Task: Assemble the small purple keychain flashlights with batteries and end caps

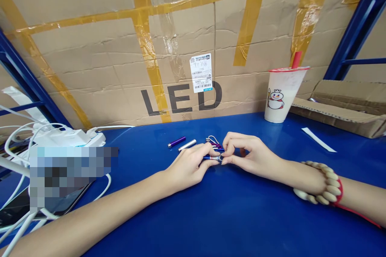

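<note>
My left hand (193, 162) pinches a slim blue metal tube (208, 157), shaped like a mini flashlight, between thumb and fingers just above the blue table. At the tube's silvery right end, the thumb and forefinger of my right hand (245, 152) are closed; fingertips hide whatever small part sits there. Behind my hands lie a purple tube (177, 141) and a silver tube (187, 145), the latter partly behind my left hand. A small cluster of purple and blue tubes (215, 144), one with a light cord loop, is partly covered by my fingers.
A cup with a red straw (280, 94) stands at the back right, beside an open cardboard box (343, 108) and a white paper strip (319, 139). White cables and chargers (72, 138) crowd the left. A large taped carton (105, 68) walls off the blue table (193, 225).
</note>
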A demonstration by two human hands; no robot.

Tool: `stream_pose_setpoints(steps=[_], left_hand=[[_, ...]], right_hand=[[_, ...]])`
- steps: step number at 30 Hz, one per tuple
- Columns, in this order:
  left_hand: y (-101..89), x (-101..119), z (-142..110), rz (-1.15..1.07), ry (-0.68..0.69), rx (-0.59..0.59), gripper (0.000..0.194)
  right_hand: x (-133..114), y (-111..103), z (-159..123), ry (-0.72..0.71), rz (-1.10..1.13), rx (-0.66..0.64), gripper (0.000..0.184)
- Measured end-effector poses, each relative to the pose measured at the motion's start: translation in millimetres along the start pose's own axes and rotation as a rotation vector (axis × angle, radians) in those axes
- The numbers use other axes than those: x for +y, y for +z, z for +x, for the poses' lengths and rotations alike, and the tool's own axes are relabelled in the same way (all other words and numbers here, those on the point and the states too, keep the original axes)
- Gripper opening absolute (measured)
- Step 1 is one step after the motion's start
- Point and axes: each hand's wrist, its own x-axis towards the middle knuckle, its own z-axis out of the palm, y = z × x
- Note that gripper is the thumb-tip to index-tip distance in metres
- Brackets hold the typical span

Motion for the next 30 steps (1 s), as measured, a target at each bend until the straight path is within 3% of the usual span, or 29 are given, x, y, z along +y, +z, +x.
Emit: stream_pose_setpoints(steps=[13, 30], left_hand=[[2.2, -1.7, -0.2, 0.028, 0.047, 0.037, 0.007], [4.1, 1.9, 0.8, 0.029, -0.179, 0.015, 0.016]], right_hand=[[-3.7, 3.2, 1.1, 0.139, 0.072, -0.065, 0.027], [-6.4, 4.7, 6.0, 0.399, 0.302, -0.027, 0.033]])
